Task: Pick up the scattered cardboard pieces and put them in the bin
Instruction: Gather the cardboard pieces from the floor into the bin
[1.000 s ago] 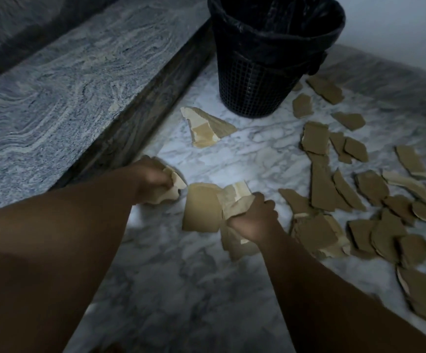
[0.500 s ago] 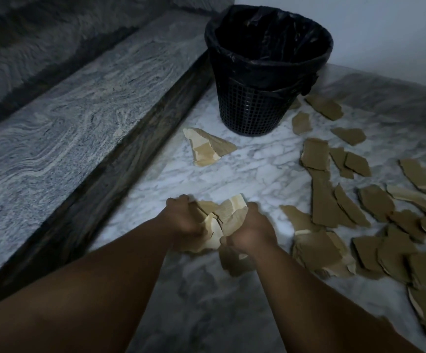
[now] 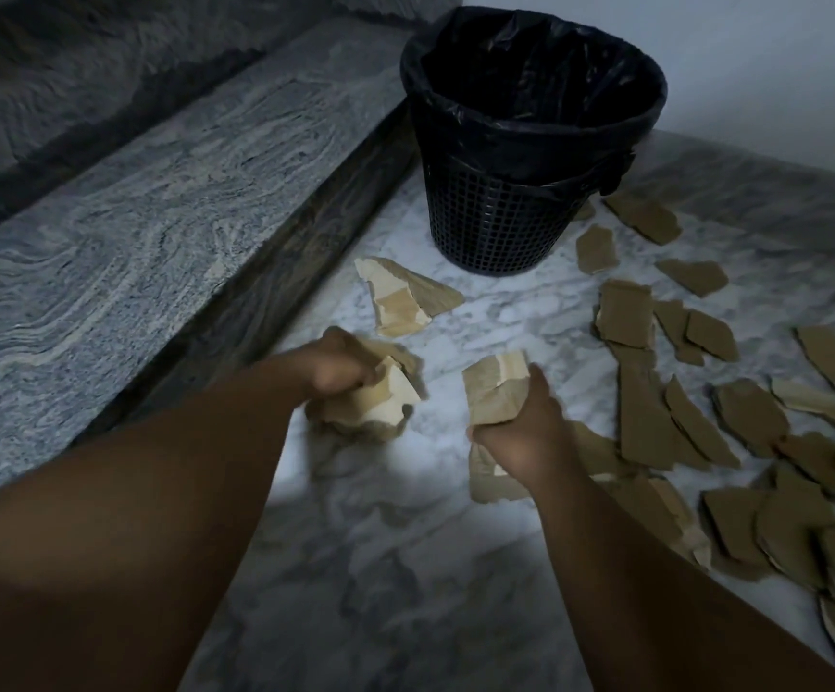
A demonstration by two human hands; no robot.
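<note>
My left hand [image 3: 338, 369] grips a bunch of torn cardboard pieces [image 3: 380, 402] just above the marble floor. My right hand [image 3: 520, 427] is closed on another bunch of cardboard pieces [image 3: 495, 387], a short gap to the right of the left hand. A black mesh bin [image 3: 500, 212] lined with a black bag stands upright beyond both hands. A folded cardboard piece [image 3: 400, 302] lies on the floor between my hands and the bin. Several more brown pieces [image 3: 655, 422] are scattered to the right.
A grey stone step [image 3: 130, 232] runs along the left, its dark riser [image 3: 275, 292] bordering the white marble floor [image 3: 380, 566]. A pale wall [image 3: 780, 67] stands behind the bin.
My two hands met in the middle with their cardboard, then drew apart again, each keeping its own bunch. The view tilted up and shows more of the bin.
</note>
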